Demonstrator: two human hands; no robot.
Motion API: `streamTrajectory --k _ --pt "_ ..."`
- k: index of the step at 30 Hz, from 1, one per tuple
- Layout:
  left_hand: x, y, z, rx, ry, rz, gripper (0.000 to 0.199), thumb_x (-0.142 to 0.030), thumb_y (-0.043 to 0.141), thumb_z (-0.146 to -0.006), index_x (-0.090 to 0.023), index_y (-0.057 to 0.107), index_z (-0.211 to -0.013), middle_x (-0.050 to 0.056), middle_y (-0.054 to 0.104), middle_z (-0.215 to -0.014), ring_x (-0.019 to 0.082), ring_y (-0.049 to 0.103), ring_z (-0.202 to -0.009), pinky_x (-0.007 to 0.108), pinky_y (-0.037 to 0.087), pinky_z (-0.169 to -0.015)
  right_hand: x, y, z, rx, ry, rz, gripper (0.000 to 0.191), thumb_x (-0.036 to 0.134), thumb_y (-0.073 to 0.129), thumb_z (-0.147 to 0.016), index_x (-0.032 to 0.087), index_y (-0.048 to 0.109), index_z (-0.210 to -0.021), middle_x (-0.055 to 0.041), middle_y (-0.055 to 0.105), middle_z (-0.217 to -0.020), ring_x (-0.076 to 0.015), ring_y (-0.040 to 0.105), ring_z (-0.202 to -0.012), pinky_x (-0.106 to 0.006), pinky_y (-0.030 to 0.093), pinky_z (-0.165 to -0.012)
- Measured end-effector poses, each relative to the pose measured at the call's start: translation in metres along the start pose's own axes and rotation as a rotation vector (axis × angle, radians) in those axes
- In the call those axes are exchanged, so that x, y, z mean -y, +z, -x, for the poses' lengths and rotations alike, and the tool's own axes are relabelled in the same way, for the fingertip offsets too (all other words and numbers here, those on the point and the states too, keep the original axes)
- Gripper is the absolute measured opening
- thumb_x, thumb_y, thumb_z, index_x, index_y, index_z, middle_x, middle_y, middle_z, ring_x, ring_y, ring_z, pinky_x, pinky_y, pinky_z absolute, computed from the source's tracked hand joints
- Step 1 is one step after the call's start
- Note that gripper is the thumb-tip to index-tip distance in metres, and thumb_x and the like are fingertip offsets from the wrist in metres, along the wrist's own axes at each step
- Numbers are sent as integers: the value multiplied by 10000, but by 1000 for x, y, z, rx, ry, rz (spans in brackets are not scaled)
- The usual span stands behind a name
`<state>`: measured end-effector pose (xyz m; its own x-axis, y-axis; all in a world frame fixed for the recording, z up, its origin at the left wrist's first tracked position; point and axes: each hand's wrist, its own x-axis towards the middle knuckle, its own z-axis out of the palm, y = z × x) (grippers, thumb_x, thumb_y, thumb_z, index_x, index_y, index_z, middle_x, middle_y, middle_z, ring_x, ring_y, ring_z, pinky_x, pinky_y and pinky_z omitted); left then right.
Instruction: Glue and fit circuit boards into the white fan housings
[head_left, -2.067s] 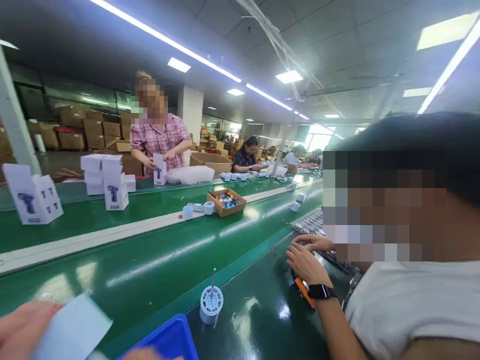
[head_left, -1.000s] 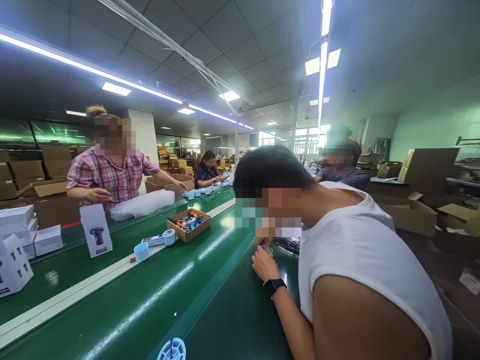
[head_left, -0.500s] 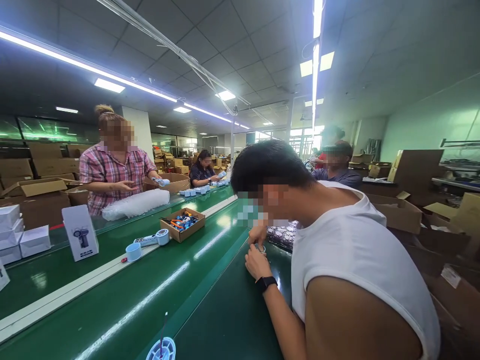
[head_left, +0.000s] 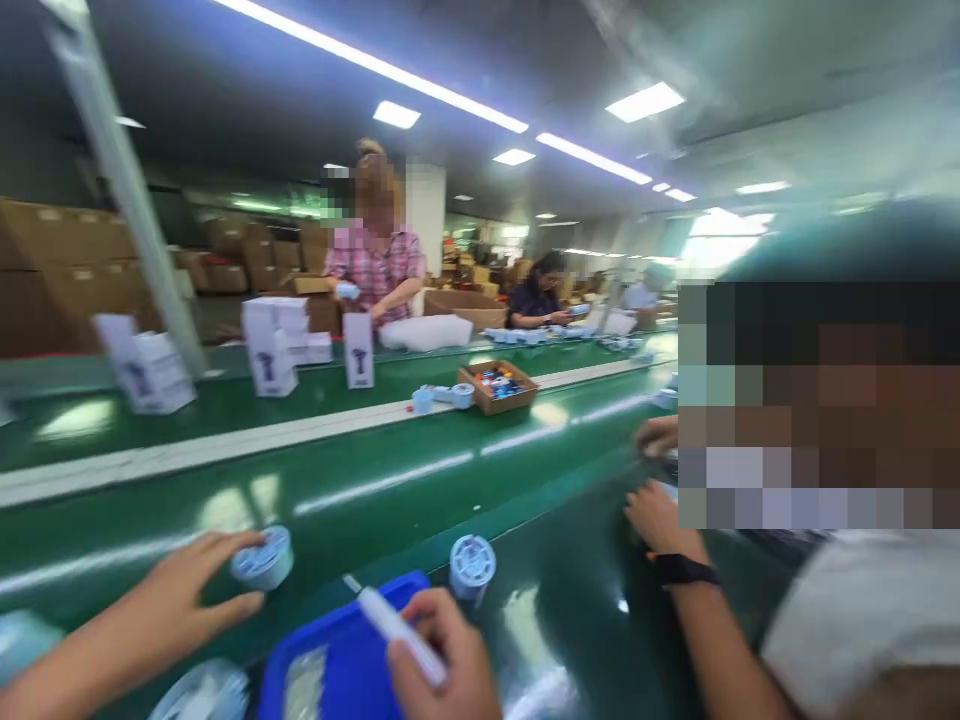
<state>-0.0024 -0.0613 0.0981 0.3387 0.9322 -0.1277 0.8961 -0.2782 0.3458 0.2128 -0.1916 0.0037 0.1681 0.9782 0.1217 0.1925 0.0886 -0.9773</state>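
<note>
Fingers of the left hand (head_left: 184, 590) are spread, the thumb apart from the forefinger, and a light-blue round part (head_left: 262, 560) lies just at their tips, to the right. The forefinger reaches over its top; whether it bears on it, I can't tell. That part sits close to the near edge of the green belt (head_left: 360, 455), and the left hand is the nearer one. It is squat, with no marked long axis; its slotted end faces up.

The right hand (head_left: 446, 655) has its fingers closed round a white pen-shaped tool (head_left: 401, 635). The tool's long axis slants, its thin tip pointing away and to the left, above the blue tray (head_left: 352, 650). Another light-blue part (head_left: 472, 565) stands just beyond the tray's right side, by the far edge of the dark table (head_left: 585, 590), nearer the right hand.
</note>
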Motion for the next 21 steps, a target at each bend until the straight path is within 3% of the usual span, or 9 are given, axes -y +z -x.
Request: streamTrajectory --k 2,4,6,10,13,17,21 --pt "25 0 19 209 -50 99 553 -348 636 -709 -227 571 -1244 96 559 -1346 307 487 -1267 393 391 -1052 -8 6 0 -58 22 -35 138 317 580 -844 188 574 -891 28 542 -683 -124 523 -629 -231 423 -602" --pt "26 4 26 382 -138 55 658 -357 632 -655 -249 527 -1296 101 561 -1333 304 582 -1151 377 477 -924 -12 11 -1 -114 -28 -66 156 351 601 -824 200 579 -856 14 558 -735 -128 534 -661 -225 428 -623" --pt "17 9 24 434 -194 2 711 -303 663 -563 -227 557 -1262 127 594 -1262 321 648 -993 388 502 -807 -14 14 -2 -70 -70 -97 188 393 583 -849 209 585 -888 -6 576 -808 -139 562 -712 -231 455 -659" --pt "5 20 18 473 -198 -38 689 -194 642 -468 -225 602 -1155 100 660 -1096 298 662 -816 337 468 -616 -21 16 -2 131 -15 -124 288 484 491 -906 210 561 -964 -21 580 -830 -153 587 -723 -272 494 -691" --pt "6 23 16 462 -195 -48 564 -173 580 -484 -220 607 -1046 68 676 -973 255 642 -702 297 404 -516 -30 18 -1 172 6 -100 321 510 475 -909 208 554 -988 -39 588 -875 -168 598 -761 -305 506 -724" --pt "8 21 13 372 -179 -41 404 -182 522 -578 -222 608 -971 70 669 -969 243 625 -727 292 385 -526 -37 21 -2 170 -7 -75 334 514 481 -906 207 553 -1018 -71 610 -983 -177 622 -789 -328 518 -752" --pt "7 20 12 321 -145 -38 316 -206 503 -635 -222 646 -915 90 665 -1027 261 627 -811 313 417 -602 -36 22 -3 179 -13 -50 330 506 483 -908 206 562 -1020 -68 627 -960 -178 644 -778 -320 532 -732"
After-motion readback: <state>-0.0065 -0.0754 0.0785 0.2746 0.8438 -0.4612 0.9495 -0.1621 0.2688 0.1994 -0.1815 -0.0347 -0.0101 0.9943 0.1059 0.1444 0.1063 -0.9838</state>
